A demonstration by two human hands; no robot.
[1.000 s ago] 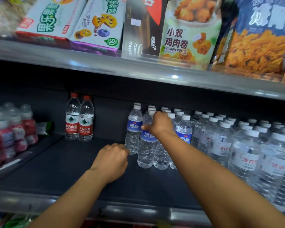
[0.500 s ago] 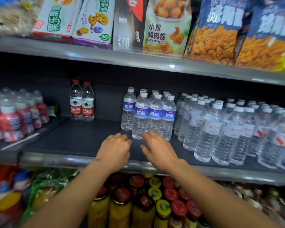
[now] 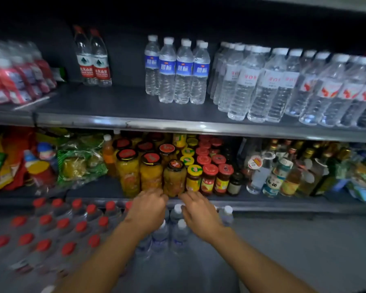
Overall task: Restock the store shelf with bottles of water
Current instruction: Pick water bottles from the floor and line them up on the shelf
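Hands, left (image 3: 147, 210) & right (image 3: 199, 212), over white-cap btls (image 3: 179, 229); 4 blue-label btls (image 3: 184, 70) front on shelf (image 3: 114, 121).

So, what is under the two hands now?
White-capped water bottles stand on the floor under the left hand and right hand. The hands cover several caps, so their count stays unclear.

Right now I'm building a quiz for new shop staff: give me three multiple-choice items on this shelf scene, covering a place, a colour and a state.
1. Where do the blue-label bottles stand?
A. upper shelf
B. jar shelf
C. floor

2. What colour are the caps of the wrapped pack at lower left?
A. white
B. red
C. green

3. What are the left hand and right hand doing?
A. each gripping a jar
B. holding nothing, above the white-capped bottles below
C. resting on the upper shelf

Key: 1 A, they stand between the red-label and white-label bottles; 2 B, red tops show; 3 B, fingers loosely spread, nothing held.
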